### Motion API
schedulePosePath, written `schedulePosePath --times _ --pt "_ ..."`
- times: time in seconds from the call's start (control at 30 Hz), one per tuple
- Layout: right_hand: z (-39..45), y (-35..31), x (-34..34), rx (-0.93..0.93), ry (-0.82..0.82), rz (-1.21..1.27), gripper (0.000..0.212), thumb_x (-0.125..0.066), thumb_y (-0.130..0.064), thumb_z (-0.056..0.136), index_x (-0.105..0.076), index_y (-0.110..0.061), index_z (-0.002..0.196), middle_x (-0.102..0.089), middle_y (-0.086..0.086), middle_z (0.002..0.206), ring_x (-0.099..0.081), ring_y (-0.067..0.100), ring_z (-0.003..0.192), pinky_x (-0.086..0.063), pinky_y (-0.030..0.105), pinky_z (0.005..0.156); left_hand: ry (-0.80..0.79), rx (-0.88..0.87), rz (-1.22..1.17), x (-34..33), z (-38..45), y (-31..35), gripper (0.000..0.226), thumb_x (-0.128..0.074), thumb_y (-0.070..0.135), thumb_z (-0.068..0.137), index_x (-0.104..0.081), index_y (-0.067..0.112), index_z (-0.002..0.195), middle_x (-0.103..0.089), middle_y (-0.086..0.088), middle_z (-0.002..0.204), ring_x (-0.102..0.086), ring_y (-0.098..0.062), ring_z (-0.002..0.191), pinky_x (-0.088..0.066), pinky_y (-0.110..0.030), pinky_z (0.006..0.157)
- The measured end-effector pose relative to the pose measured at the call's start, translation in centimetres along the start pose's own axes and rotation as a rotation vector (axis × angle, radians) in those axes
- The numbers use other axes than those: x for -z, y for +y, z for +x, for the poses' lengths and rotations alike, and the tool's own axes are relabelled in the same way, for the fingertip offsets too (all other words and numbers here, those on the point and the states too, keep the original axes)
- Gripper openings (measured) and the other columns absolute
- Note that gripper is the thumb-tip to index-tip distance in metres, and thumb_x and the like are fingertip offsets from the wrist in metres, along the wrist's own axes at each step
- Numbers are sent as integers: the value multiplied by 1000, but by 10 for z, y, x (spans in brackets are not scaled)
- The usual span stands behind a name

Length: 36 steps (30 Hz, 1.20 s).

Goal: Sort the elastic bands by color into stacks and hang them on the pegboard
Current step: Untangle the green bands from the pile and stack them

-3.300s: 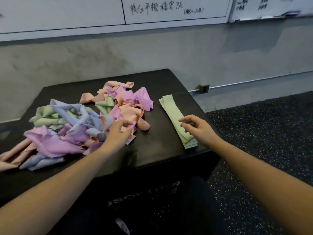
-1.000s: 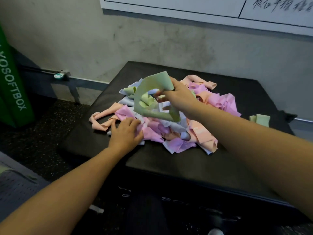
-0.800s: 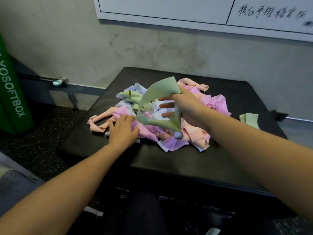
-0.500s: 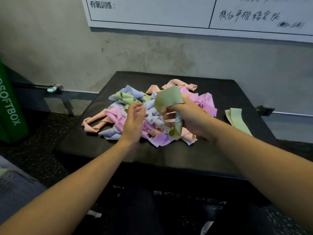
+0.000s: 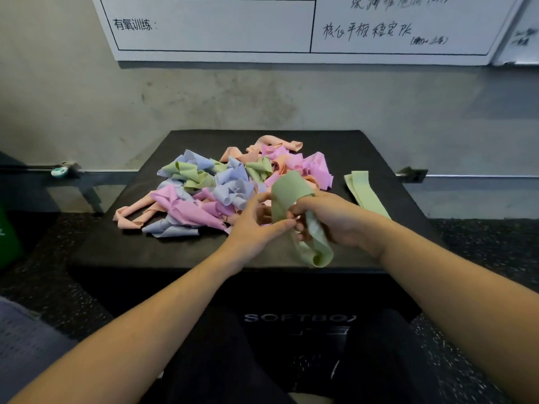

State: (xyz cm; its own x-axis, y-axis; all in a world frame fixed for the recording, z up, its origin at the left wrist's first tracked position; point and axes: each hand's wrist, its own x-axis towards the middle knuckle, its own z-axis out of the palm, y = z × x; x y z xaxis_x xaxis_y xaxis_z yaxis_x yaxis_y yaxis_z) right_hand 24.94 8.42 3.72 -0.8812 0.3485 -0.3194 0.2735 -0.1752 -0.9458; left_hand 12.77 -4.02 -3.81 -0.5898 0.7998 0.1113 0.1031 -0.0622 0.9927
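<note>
Fingers point(image 5: 303, 209) of my right hand point(image 5: 335, 220) curl round a green band point(image 5: 291, 188), gripping it near the middle; my left hand point(image 5: 256, 225) pinches the same band between thumb and fingertips, just beside the right; the band's upper loop stands above both hands, and its lower end point(image 5: 319, 252) hangs down to the near edge of the black box point(image 5: 180, 252). Behind the hands I see a tangled pile of bands point(image 5: 221, 188) in pink, blue, green and peach on the box top; right of the pile, apart from it, lies a flat stack of green bands point(image 5: 366, 191); a whiteboard point(image 5: 210, 27) hangs on the grey wall point(image 5: 262, 94) beyond.
</note>
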Motion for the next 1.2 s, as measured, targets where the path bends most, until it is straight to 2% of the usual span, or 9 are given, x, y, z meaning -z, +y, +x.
schedulePosePath --times 0.17,0.4,0.53,0.67,0.8,0.9,1.03,1.13,1.2 --pt "-23 9 20 9 83 -116 13 -53 -2 90 -54 -13 97 -49 5 69 -36 12 52 -30 23 45 -33 79 -45 -14 -13 12 39 -74 40 81 -68 12 107 -72 -3 96 -65 -18 89 -50 -39 85" --pt "-53 25 37 84 53 -434 22 -72 -22 90 -63 -16 110 -64 -4 75 -56 9 63 -42 23 59 25 147 -457 -27 -23 50 22 -57 23 102 -62 21 81 -72 -2 88 -65 -17 86 -51 -36 76" --pt "-62 31 45 137 54 -502 9 -73 -24 91 -66 -26 96 -67 -26 71 -59 -3 68 -43 12 64 22 120 -567 -27 -24 72 16 -49 24 106 -59 16 97 -69 -1 78 -63 -12 70 -52 -30 70" --pt "-63 41 57 140 213 -630 15 -74 -29 87 -66 -18 92 -67 2 89 -56 9 78 -42 27 74 50 159 -680 -19 -25 85 16 -49 29 106 -60 17 105 -56 5 64 -45 -9 60 -45 -29 67" --pt "-71 49 62 116 106 -212 18 -75 -19 90 -60 -14 99 -64 3 91 -65 15 85 -58 37 81 133 176 -711 -11 -27 86 19 -50 25 104 -64 16 96 -42 5 55 -30 -10 53 -33 -27 62" --pt "-76 48 64 179 78 -42 22 -75 -17 88 -59 -10 102 -68 3 96 -68 16 92 -54 49 94 179 225 -643 -4 -27 75 27 -58 24 101 -61 18 75 -29 4 54 -24 -9 48 -31 -22 51" --pt "-84 39 61 246 43 153 31 -67 -21 81 -53 -7 104 -68 6 89 -68 18 87 -56 38 79 103 371 -391 2 -27 50 16 -59 21 100 -48 19 89 -29 7 52 -22 -8 46 -32 -21 48" --pt "-87 32 56 292 37 143 16 -64 -24 81 -60 -11 90 -60 5 76 -63 23 82 -54 31 73 65 413 -135 -1 -26 35 15 -65 28 97 -56 18 94 -47 4 54 -41 -9 48 -40 -26 57" --pt "-88 29 52 320 39 64 6 -67 -22 82 -69 -17 81 -60 2 70 -62 23 75 -51 28 72 80 432 -52 -5 -25 31 26 -71 37 92 -61 16 105 -67 -5 88 -64 -15 78 -54 -34 79"
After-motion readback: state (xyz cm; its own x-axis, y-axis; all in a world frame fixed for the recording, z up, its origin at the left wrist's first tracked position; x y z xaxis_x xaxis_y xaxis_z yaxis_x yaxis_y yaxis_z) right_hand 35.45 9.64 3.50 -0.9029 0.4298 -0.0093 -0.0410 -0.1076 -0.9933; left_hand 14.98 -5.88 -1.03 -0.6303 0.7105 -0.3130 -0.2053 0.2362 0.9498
